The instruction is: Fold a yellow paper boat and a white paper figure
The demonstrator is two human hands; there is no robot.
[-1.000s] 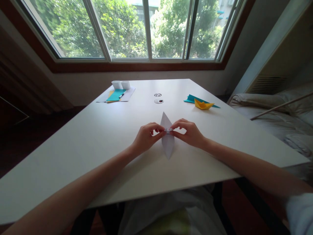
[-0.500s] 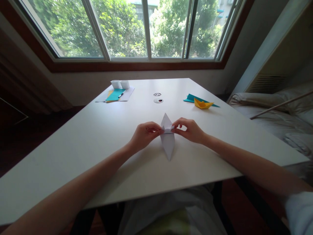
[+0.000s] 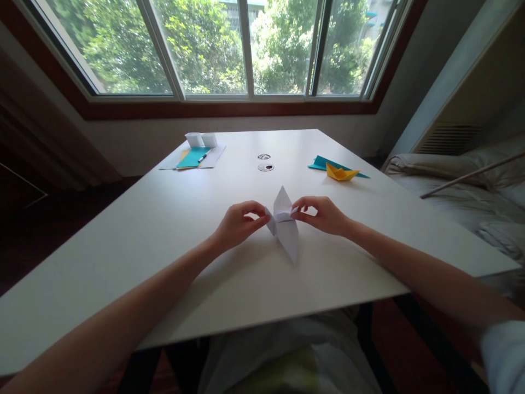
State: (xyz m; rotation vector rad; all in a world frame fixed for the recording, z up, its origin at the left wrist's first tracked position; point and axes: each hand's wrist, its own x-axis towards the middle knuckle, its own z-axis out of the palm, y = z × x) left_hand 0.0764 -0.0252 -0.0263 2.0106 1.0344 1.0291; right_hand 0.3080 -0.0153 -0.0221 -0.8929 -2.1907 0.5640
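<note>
A folded white paper [image 3: 287,238] is between my hands, just above or on the table near its front edge; I cannot tell which. One pointed flap rises at the far side and another points toward me, with a flat fold between them. My left hand [image 3: 241,223] pinches a small flap on the paper's left side between thumb and fingers. Over on the right, my right hand [image 3: 322,214] grips the opposite side flap in the same way. The fingertips cover parts of both side flaps.
On the white table [image 3: 164,230], a yellow paper boat [image 3: 341,172] and a teal folded paper [image 3: 322,162] lie to the right. Two round flat pieces [image 3: 266,167] sit mid-back. Far left are coloured sheets [image 3: 192,157], a pen [image 3: 204,156] and white boxes [image 3: 200,140].
My hands have drawn slightly apart, pulling the side flaps outward. The paper has opened wider at the middle and turned a little, its near tip shifting right.
</note>
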